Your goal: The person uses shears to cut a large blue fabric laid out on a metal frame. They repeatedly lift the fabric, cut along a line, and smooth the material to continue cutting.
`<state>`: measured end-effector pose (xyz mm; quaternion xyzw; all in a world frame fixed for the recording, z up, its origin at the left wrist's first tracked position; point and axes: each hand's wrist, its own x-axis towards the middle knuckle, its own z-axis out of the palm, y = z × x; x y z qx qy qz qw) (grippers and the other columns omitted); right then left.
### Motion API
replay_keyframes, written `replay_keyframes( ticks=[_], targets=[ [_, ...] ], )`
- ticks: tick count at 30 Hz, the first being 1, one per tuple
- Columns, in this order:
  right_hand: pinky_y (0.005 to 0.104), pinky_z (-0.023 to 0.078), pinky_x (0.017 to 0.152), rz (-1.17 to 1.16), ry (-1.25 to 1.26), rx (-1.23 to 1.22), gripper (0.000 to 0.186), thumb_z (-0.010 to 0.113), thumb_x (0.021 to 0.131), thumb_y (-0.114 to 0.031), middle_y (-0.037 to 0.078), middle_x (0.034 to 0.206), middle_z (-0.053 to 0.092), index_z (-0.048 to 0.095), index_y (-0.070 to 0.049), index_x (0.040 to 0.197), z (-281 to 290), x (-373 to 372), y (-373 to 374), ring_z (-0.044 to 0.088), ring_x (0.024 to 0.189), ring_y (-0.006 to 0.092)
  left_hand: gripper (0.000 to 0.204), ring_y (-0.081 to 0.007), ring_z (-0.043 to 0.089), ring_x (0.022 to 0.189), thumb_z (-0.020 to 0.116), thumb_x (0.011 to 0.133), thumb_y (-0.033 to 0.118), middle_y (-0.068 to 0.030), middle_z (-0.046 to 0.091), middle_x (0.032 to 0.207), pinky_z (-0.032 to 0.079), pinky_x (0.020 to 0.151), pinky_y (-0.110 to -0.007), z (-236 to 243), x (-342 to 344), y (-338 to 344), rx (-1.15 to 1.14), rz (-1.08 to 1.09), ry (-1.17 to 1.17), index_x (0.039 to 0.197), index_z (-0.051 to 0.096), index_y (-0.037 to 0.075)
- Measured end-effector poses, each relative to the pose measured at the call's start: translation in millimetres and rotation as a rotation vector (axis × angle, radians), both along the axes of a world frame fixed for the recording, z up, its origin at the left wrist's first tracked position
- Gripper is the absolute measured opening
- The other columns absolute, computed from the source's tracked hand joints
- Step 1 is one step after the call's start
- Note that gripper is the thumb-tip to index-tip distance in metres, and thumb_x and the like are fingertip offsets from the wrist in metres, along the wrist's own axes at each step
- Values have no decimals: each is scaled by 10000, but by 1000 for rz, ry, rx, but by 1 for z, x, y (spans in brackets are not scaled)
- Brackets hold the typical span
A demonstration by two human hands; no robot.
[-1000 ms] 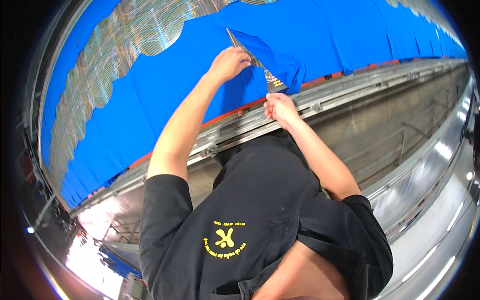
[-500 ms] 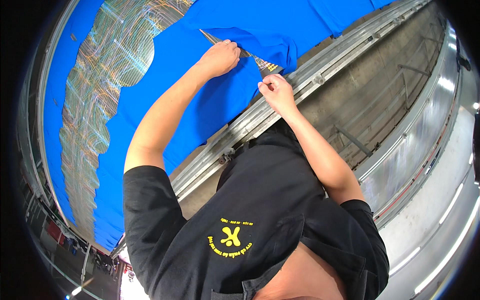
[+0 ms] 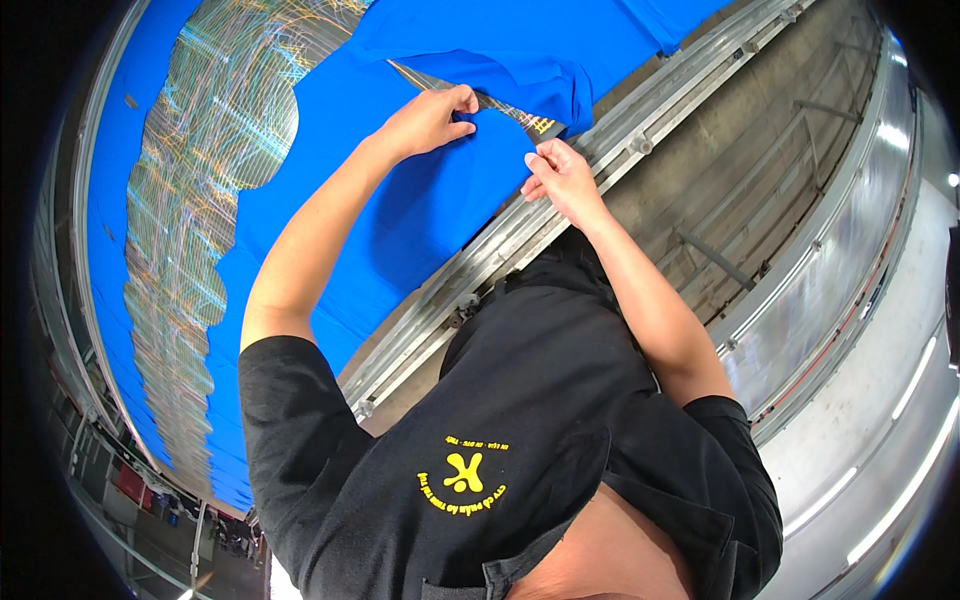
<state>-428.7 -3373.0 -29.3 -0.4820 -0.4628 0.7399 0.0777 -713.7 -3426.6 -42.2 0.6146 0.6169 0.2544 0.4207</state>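
Note:
Blue cloth (image 3: 345,190) lies spread over a long table beside me. A flap of blue cloth (image 3: 545,82) is folded back with rumpled edges, and a narrow dark strip with fine coloured lines (image 3: 510,112) shows between it and the nearer cloth. Over the nearer cloth's edge, beside the strip, is my left hand (image 3: 432,122), thumb apart from the bent fingers, nothing visible in it. My right hand (image 3: 565,182) is by the strip's near end, above the metal rail (image 3: 500,240). Its fingers are apart, and I see nothing held.
A wide dark panel covered in coloured lines (image 3: 205,130) with a wavy border runs along the table's left part. Right of the rail is a trough with metal bars (image 3: 715,258), then a second long metal-edged table (image 3: 850,260). A round knob (image 3: 640,146) sticks out from the rail.
My left hand has shifted slightly left, its thumb coming away from the fingers. The right hand's pinched fingers have spread, and it sits slightly to the right.

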Motion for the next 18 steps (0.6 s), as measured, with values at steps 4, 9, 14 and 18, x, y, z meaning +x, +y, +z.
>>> replay_keyframes(
  ticks=[4, 9, 14, 18],
  targets=[
    [331, 624, 620, -56, -103, 53, 187, 688, 1057, -111, 98, 932, 665, 584, 18, 1143, -14, 9, -1, 720, 735, 183, 225, -182, 685, 843, 750, 983, 83, -65, 717, 1040, 573, 734, -359, -13, -7, 6, -159, 48, -199, 1184, 651, 64],
    [321, 590, 605, -141, -237, 371, 217, 739, 1004, -63, 127, 999, 683, 593, 33, 1133, -28, 16, -16, 720, 728, 173, 164, -108, 666, 844, 726, 997, 47, -25, 700, 1019, 570, 708, -284, -8, -10, 11, -363, 18, -397, 1151, 674, 67],
    [349, 562, 592, -34, -238, 350, 175, 786, 966, -96, 145, 840, 731, 661, 22, 1001, -18, 9, -39, 704, 620, 194, 138, -119, 670, 843, 712, 995, 26, -33, 719, 1027, 572, 728, -294, -14, -12, 10, -385, 2, -432, 1131, 734, 29],
    [415, 586, 650, 42, -334, 581, 159, 767, 973, -100, 208, 908, 750, 682, 26, 1020, -24, 0, -42, 743, 696, 301, 163, -129, 675, 844, 720, 988, 23, -39, 735, 1056, 577, 758, -299, -17, -13, 9, -370, -24, -390, 1141, 774, 13]
  ],
)
